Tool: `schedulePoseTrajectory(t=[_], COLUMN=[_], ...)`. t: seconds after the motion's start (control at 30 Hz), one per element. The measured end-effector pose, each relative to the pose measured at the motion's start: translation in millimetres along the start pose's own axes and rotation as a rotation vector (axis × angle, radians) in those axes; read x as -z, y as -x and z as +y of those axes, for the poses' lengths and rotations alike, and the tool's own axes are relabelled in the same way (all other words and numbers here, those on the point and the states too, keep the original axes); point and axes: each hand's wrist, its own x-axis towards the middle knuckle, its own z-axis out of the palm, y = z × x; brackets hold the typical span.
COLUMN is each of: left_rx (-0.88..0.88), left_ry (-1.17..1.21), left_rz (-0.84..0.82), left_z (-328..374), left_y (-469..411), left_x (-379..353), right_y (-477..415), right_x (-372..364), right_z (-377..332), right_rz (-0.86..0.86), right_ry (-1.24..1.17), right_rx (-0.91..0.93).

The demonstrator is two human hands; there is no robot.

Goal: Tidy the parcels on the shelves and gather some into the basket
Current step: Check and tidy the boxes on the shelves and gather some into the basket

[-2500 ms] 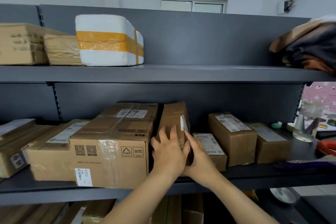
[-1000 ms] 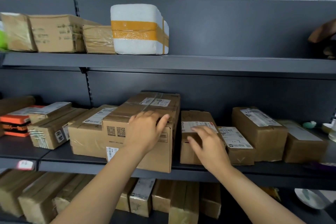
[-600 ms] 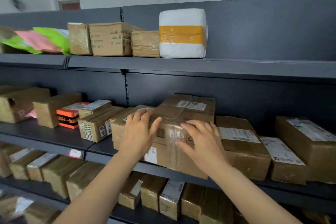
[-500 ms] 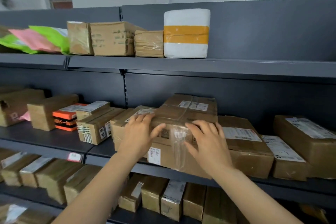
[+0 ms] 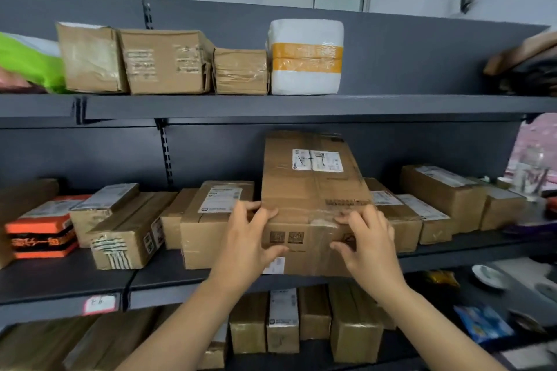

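A large brown cardboard box [image 5: 310,190] with a white label on top sits on the middle shelf [image 5: 69,277], lengthwise front to back. My left hand [image 5: 244,241] grips its front left corner, fingers over the top edge and thumb on the front face. My right hand [image 5: 367,241] grips the front right corner the same way. A medium labelled box [image 5: 211,220] stands close on its left. Smaller labelled parcels [image 5: 422,214] line up on its right. No basket is in view.
The top shelf [image 5: 422,105] carries three brown boxes [image 5: 165,60], a white foam box [image 5: 306,56] with orange tape and a green bag [image 5: 27,63]. An orange box [image 5: 39,232] lies at middle left. Upright parcels [image 5: 283,319] fill the lower shelf. A glass jar [image 5: 527,172] stands far right.
Both hands left the small parcel on the right and took hold of the large box's front corners. The box now points straight back instead of slanting. The view swung left, then back.
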Motion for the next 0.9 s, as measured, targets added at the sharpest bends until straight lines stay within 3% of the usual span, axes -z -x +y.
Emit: schedulePoseTrajectory(t=[0.23, 0.53, 0.73, 0.9], left_rx=[-0.111, -0.112, 0.024, 0.172], left_ry=[0.002, 0.021, 0.069, 0.132], left_rz=[0.071, 0.053, -0.048, -0.184], left_z=[-0.1, 18.6, 39.3, 41.3], left_y=[19.0, 38.1, 28.9, 14.8], left_x=[-4.4, -2.9, -2.9, 6.8], right_y=[24.1, 35.5, 15.1, 1.7], right_x=[3.2, 13.9, 23.4, 12.2], right_z=[-6.5, 0.6, 1.0, -2.3], right_rz=[0.035, -0.005, -0.123, -0.126], right_ry=[0.064, 0.203, 0.224, 0.231], right_rx=[-0.040, 0.021, -0.040, -0.061])
